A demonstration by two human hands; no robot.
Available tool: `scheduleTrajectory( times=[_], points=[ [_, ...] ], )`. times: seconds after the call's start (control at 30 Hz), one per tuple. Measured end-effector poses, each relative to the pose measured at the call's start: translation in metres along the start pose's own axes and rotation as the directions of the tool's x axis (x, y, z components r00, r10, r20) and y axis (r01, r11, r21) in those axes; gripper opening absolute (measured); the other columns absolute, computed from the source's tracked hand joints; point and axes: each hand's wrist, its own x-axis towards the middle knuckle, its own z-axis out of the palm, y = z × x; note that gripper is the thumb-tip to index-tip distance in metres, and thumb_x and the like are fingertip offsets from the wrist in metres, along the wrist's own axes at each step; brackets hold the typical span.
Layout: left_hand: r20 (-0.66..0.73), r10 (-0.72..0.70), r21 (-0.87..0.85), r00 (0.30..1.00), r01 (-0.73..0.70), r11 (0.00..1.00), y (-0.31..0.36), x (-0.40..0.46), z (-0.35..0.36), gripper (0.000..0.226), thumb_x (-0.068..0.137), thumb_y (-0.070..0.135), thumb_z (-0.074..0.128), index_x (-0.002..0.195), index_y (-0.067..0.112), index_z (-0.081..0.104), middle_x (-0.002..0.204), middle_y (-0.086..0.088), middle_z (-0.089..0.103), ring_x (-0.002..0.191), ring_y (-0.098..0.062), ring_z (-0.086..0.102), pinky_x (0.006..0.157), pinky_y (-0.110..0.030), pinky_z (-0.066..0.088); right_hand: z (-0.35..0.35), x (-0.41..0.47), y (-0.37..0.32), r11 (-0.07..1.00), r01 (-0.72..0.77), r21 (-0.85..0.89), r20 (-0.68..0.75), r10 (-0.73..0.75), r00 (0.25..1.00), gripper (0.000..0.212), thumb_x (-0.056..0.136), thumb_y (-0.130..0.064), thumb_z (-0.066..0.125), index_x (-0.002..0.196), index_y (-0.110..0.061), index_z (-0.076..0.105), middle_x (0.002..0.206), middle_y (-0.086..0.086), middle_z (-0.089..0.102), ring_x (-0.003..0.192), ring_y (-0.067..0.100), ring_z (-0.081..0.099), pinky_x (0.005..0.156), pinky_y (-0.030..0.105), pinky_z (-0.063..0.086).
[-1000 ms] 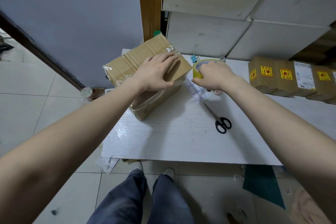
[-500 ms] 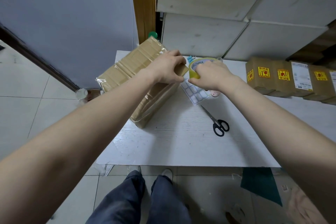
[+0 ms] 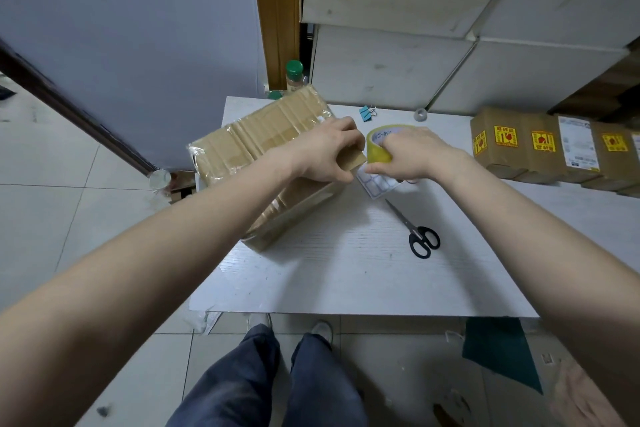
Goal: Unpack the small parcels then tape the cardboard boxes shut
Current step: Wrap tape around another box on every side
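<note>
Two hands on the job here; the left hand [image 3: 323, 154] is curled over the right-hand end of the tan cardboard box wrapped in clear tape [image 3: 263, 156], fingers folded round that edge and pressing it down; the right hand [image 3: 410, 156] is wrapped around the roll of yellowish packing tape [image 3: 379, 147], gripping it just right of the box's end, almost touching the left hand.

Looks like the start of a tape run to me; I'd keep the left hand pinning the loose end flat on the box, pull the roll away taut and low so the strip lands without wrinkles, then rub it down before cutting. The black-handled scissors [image 3: 414, 230] lie on the white tabletop [image 3: 346, 274] to the right of the box and nearer the person, so they're easy to grab.

Box sits at the table's back-left corner, overhanging the left edge; its long axis runs diagonally, near end toward the person, far end toward the green-capped bottle [image 3: 293, 76] behind it.
</note>
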Motion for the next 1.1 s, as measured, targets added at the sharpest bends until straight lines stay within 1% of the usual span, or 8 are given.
scheduleTrajectory(
  times=[0.17, 0.23, 0.4, 0.5, 0.6, 0.77, 0.93, 1.1],
  points=[
    [-0.066, 0.034, -0.036, 0.997, -0.036, 0.999, 0.004, -0.011, 0.007, 0.04, 0.076, 0.024, 0.07, 0.11, 0.006, 0.061, 0.113, -0.014, 0.053, 0.102, -0.027, 0.05, 0.089, -0.033, 0.04, 0.004, -0.012, -0.007, 0.973, -0.007, 0.233, 0.185, -0.038, 0.982, 0.014, 0.083, -0.029, 0.048, 0.075, -0.019, 0.051, 0.054, -0.01, 0.065, 0.056, 0.01, 0.063, 0.054, 0.022, 0.039],
    [-0.1, 0.047, -0.051, 0.994, -0.053, 0.997, 0.007, -0.014, 0.012, 0.033, 0.076, 0.02, 0.07, 0.104, 0.004, 0.063, 0.107, -0.015, 0.054, 0.098, -0.028, 0.051, 0.086, -0.033, 0.041, 0.006, -0.016, -0.01, 0.961, 0.007, 0.278, 0.187, -0.061, 0.981, 0.014, 0.086, -0.029, 0.048, 0.076, -0.019, 0.052, 0.054, -0.01, 0.065, 0.056, 0.011, 0.064, 0.05, 0.016, 0.038],
    [-0.151, 0.035, -0.136, 0.988, -0.056, 0.989, 0.01, -0.019, 0.017, 0.023, 0.077, 0.019, 0.07, 0.095, 0.006, 0.065, 0.102, -0.011, 0.055, 0.091, -0.022, 0.052, 0.083, -0.037, 0.045, 0.007, -0.02, -0.014, 0.972, -0.01, 0.233, 0.161, -0.028, 0.986, 0.023, 0.089, -0.035, 0.05, 0.07, -0.024, 0.045, 0.05, -0.011, 0.061, 0.06, 0.008, 0.062, 0.053, 0.024, 0.035],
    [-0.127, 0.053, -0.138, 0.991, -0.071, 0.988, 0.009, -0.018, 0.017, 0.023, 0.08, 0.018, 0.07, 0.097, 0.005, 0.064, 0.104, -0.012, 0.055, 0.094, -0.024, 0.053, 0.084, -0.034, 0.044, 0.006, -0.018, -0.017, 0.978, -0.04, 0.206, 0.178, 0.002, 0.984, 0.024, 0.089, -0.037, 0.049, 0.071, -0.021, 0.048, 0.054, -0.007, 0.067, 0.063, 0.008, 0.064, 0.061, 0.026, 0.043],
    [-0.113, 0.049, -0.165, 0.992, -0.067, 0.984, 0.006, -0.025, 0.012, 0.035, 0.083, 0.025, 0.072, 0.107, 0.003, 0.057, 0.111, -0.013, 0.053, 0.099, -0.024, 0.052, 0.087, -0.032, 0.042, 0.006, -0.017, -0.019, 0.964, -0.075, 0.257, 0.202, 0.022, 0.979, 0.021, 0.09, -0.038, 0.05, 0.079, -0.02, 0.052, 0.056, -0.005, 0.068, 0.057, 0.012, 0.067, 0.07, 0.028, 0.052],
    [-0.29, -0.238, -0.304, 0.927, 0.146, 0.941, -0.02, -0.069, -0.004, 0.038, 0.094, 0.041, 0.055, 0.12, 0.013, 0.056, 0.121, -0.004, 0.056, 0.113, -0.02, 0.054, 0.1, -0.036, 0.041, 0.007, -0.024, -0.018, 0.916, -0.117, 0.383, 0.223, 0.031, 0.974, 0.041, 0.088, -0.057, 0.051, 0.07, -0.02, 0.052, 0.044, -0.006, 0.063, 0.051, 0.015, 0.064, 0.046, 0.02, 0.04],
    [-0.167, -0.325, -0.07, 0.931, 0.317, 0.946, -0.03, -0.112, -0.008, 0.083, 0.08, 0.08, 0.032, 0.137, 0.022, 0.05, 0.145, 0.002, 0.044, 0.132, -0.019, 0.041, 0.11, -0.043, 0.033, 0.007, -0.018, -0.025, 0.958, -0.11, 0.264, 0.118, 0.081, 0.99, 0.059, 0.084, -0.069, 0.047, 0.066, -0.013, 0.051, 0.056, 0.0, 0.063, 0.057, 0.012, 0.053, 0.075, 0.034, 0.054],
    [-0.07, -0.235, 0.109, 0.969, 0.242, 0.964, -0.028, -0.111, 0.006, 0.095, 0.077, 0.077, 0.046, 0.151, 0.022, 0.025, 0.16, 0.0, 0.016, 0.143, -0.021, 0.023, 0.118, -0.041, 0.021, -0.004, -0.015, -0.02, 0.933, -0.2, 0.299, 0.237, 0.13, 0.963, 0.061, 0.077, -0.072, 0.055, 0.069, -0.011, 0.051, 0.056, 0.004, 0.069, 0.047, 0.018, 0.063, 0.074, 0.034, 0.056]
  ],
)
